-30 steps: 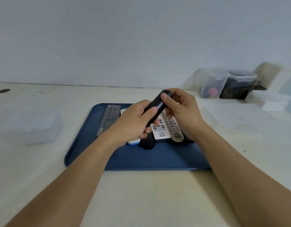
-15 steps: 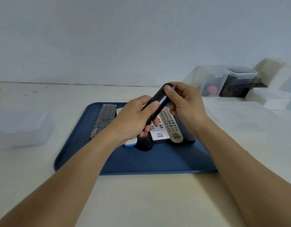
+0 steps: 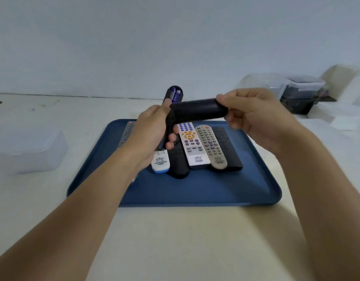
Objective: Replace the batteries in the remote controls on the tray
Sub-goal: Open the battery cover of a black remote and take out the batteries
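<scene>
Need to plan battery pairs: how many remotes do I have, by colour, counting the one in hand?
Black plastic remotes lying on the blue tray: 2
White plastic remotes: 2
Beige plastic remote: 1
Grey remote, half hidden by the left arm: 1
Black remote in the left hand's grip, open: 1
Total: 7

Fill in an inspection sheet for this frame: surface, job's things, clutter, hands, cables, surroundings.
Surface: pale off-white table, a few dark marks far left.
Job's things: dark blue plastic tray holding several remotes; opened black remote showing two purple batteries; its black back cover removed.
Clutter: clear plastic box at left; lidded clear containers at far right.
Hands: left hand grips the opened remote; right hand pinches the cover.
Cables: nothing seen.
Surroundings: plain grey-white wall.
</scene>
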Available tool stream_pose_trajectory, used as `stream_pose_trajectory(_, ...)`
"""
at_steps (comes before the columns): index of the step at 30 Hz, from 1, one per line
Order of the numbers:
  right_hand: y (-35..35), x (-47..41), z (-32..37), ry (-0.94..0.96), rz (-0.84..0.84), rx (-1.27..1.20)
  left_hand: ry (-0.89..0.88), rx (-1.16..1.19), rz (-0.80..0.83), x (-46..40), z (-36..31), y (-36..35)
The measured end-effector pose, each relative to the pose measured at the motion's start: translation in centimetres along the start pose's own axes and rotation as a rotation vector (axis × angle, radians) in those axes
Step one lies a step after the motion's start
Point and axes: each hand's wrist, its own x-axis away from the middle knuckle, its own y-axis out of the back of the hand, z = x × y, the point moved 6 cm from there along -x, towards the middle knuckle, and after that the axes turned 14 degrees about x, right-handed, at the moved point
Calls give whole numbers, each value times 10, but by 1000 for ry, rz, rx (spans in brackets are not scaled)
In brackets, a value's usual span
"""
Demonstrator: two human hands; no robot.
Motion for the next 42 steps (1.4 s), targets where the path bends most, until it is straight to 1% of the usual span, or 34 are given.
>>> stream_pose_trajectory(3, -6, 11, -10, -162, 290, 220, -61, 49, -39, -1, -1, 4)
stream_pose_trajectory(5, -15, 18, -17, -242, 408, 335, -90, 75, -29, -1, -2, 2)
stream_pose_trajectory(8, -23, 24, -23, -313, 498, 418, -103, 66, -15, 1, -3, -1)
stream_pose_trajectory(16, -28, 37, -24, -358, 742, 528, -93, 27, 44, 5, -1, -7)
stream_pose_trajectory(20, -32, 40, -34, -414, 830, 638, -64, 43, 105, 9, 0, -12)
stream_pose_trajectory(22, -31, 41, -33, -409, 846, 694, -48, 47, 135, 10, 2, -14)
stream_pose_trajectory(23, -28, 40, -31, -380, 817, 701, -40, 48, 151, 11, 3, -16)
stream_pose_trajectory(25, -22, 30, -19, -236, 670, 653, -25, 46, 180, 10, 6, -18)
stream_pose_trajectory(27, -14, 17, -2, -34, 408, 508, -10, 43, 205, 10, 9, -20)
stream_pose_trajectory(29, -7, 9, 13, 155, 87, 312, 4, 40, 235, 10, 11, -23)
stream_pose_trajectory(30, -6, 8, 17, 224, -64, 252, 12, 38, 246, 10, 13, -24)
stream_pose_trajectory(31, -7, 9, 18, 274, -192, 239, 21, 34, 253, 11, 15, -25)
stream_pose_trajectory(33, -13, 12, 16, 327, -357, 299, 42, 25, 272, 14, 19, -28)
stream_pose_trajectory(35, -17, 13, 12, 334, -450, 369, 48, 7, 295, 16, 22, -32)
stream_pose_trajectory(37, -20, 14, 9, 337, -497, 440, 16, -24, 304, 18, 24, -35)
stream_pose_trajectory(42, -29, 15, 9, 360, -486, 427, -54, -86, 286, 19, 22, -36)
